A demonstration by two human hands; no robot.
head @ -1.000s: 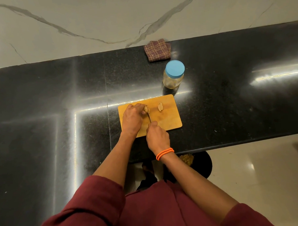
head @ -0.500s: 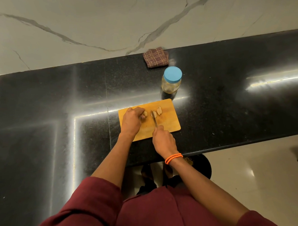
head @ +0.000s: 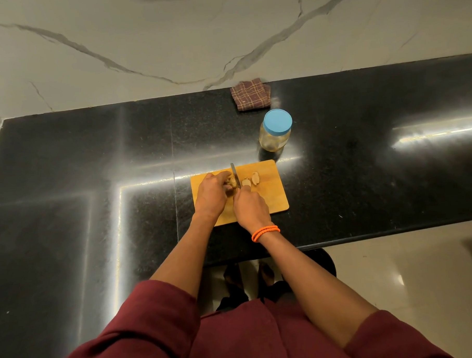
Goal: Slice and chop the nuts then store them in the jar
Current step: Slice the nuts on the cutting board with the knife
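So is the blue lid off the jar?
No, the round blue plastic lid sits on top of the clear jar, behind the wooden cutting board.

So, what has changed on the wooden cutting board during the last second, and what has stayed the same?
The right hand moved the steel knife left, from beside the cut pieces back against the whole nut that the left hand holds. Two pale cut pieces now lie to the right of the blade; a second ago there was one. The wooden cutting board, the blue-lidded jar and the checked cloth stayed in place.
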